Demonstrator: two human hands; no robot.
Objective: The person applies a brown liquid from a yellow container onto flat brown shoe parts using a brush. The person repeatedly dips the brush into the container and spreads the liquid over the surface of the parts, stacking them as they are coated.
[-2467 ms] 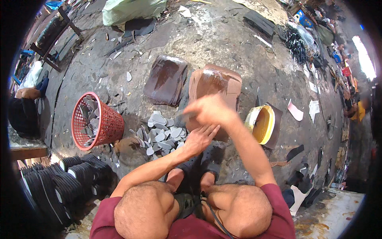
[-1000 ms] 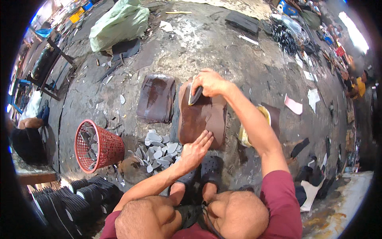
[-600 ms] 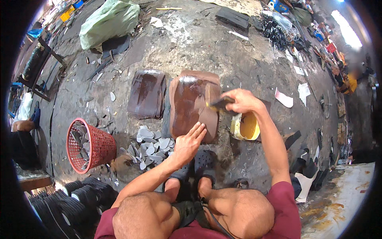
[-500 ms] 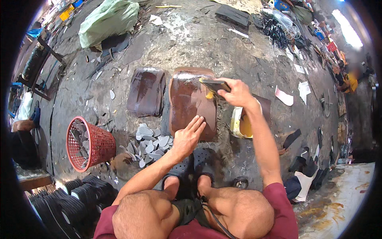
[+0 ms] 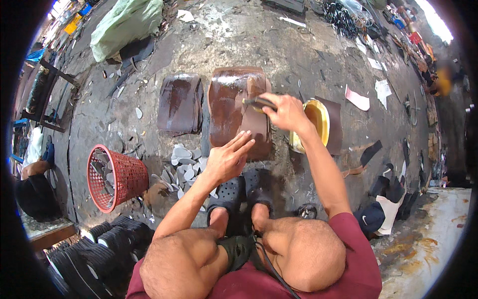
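A stack of brown sheets (image 5: 225, 112) lies on the floor before my feet, its top partly coated wet and shiny, with a duller strip on the right. My left hand (image 5: 228, 158) rests on the near edge of the top sheet, fingers stretched out flat. Gripped in my right hand (image 5: 289, 115) is a dark-handled brush (image 5: 256, 103), low over the right part of the sheet; its bristles are mostly hidden. Beside my right forearm stands a yellow-rimmed tub (image 5: 324, 119) with yellowish stuff inside. Another stack of glossy brown sheets (image 5: 178, 102) lies to the left.
A red basket (image 5: 130, 177) of grey cut pieces lies tipped at the left, with loose grey pieces (image 5: 185, 162) beside it. Black soles (image 5: 87, 259) are piled at lower left. A pale green bag (image 5: 127, 27) lies far left; scraps (image 5: 383, 92) lie right.
My right hand has swept the brush left and slightly nearer over the sheet, and the duller strip shows more. The left hand stays flat near the sheet's edge. The whole view has shifted slightly.
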